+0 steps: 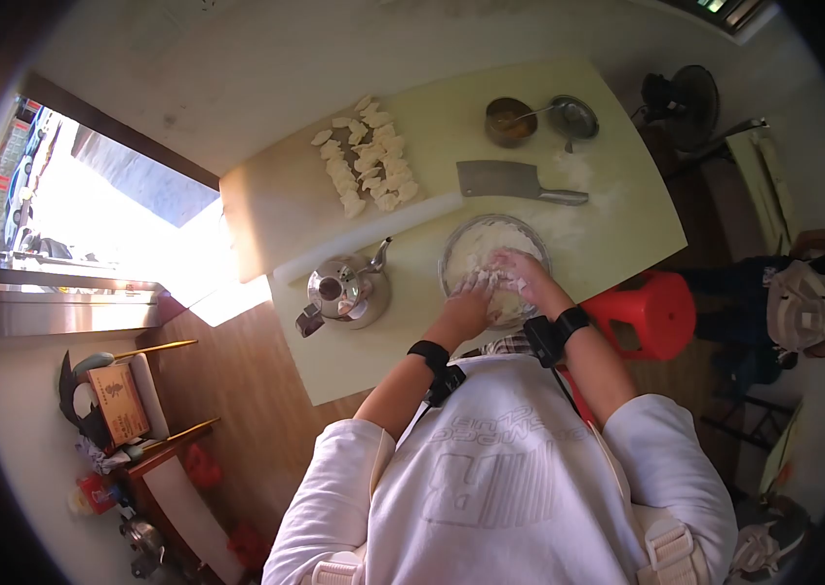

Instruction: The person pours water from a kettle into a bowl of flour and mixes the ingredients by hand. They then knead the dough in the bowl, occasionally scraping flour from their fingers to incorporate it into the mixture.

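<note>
- Both hands are in the glass bowl [451, 244] on the tabletop [627, 210], directly ahead of my chest.
- Left hand [469, 310]: enters over the near rim with its fingers dug into the dough [479, 244]. The tips are buried, so I cannot tell whether they are closed on a lump.
- Right hand [522, 268]: lies on top of the dough, fingers spread apart and pointing toward the left hand. White bits are stuck to them.
- Key relation: the dough sits under and just beyond both sets of fingers, filling the bowl. The mass is roundish with no clear long axis. The right hand reaches deeper in, while the left is at the near edge.
- Left of my fingers, near the bowl: steel kettle [344, 291].
- Beyond my fingers: cleaver [515, 181], lying crosswise with its handle to the right.
- Farther beyond and to the left: cut dough pieces [366, 156] on a board [266, 210].
- Hard to make out: the bowl's floor, the dough's texture, and the contents of the small metal pot [510, 122].
</note>
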`<state>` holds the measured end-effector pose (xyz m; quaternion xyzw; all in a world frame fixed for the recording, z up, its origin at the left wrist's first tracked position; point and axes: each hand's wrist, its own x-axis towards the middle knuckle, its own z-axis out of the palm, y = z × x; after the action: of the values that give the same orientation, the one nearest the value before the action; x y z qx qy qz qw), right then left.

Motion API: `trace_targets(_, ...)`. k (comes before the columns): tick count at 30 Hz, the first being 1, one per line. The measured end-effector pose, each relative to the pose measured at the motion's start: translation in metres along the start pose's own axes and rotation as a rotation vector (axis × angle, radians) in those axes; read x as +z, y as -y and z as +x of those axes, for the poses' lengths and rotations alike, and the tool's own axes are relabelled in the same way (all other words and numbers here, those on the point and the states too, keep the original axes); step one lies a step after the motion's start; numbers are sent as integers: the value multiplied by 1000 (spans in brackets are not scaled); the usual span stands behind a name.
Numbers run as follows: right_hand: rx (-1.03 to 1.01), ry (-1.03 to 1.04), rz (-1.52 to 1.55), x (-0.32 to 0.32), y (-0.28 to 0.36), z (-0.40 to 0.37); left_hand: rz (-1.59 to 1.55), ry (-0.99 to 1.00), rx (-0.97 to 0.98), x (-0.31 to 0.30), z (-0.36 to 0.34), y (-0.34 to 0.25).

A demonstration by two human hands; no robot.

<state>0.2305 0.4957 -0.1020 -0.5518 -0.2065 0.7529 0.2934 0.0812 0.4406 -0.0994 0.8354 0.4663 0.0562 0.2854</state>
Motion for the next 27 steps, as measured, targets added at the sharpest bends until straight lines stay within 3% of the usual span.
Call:
trace_targets(4, 85, 54, 5, 4, 23, -27, 169, 56, 52, 6, 5, 5)
trace_targets(7, -62, 141, 58, 5, 35, -45, 156, 105, 54, -10, 15, 10)
trace_targets(9, -2, 132, 161, -1, 41, -41, -127, 202, -43, -19, 29, 14)
trace_targets(10, -5, 129, 163, -4, 43, -41, -126, 204, -38, -20, 30, 11)
trace_targets(12, 15, 130, 271, 1, 50, -48, -793, -155, -355, -22, 31, -4)
trace_targets(15, -105, 198, 336, 2, 42, -38, -1069, -273, -212, -6, 45, -18)
trace_targets(16, -102, 196, 337, 4, 38, -34, -1071, -272, -213, -2, 47, -19)
trace_targets(18, -184, 18, 296, 14, 34, -30, -542, -240, -66, -17, 47, -33)
trace_targets(24, -127, 36, 345, 16, 38, -34, -195, -372, -20, -24, 34, -42)
trace_targets(27, -30, 77, 495, 13, 32, -31, -190, -419, 22, -29, 33, -39)
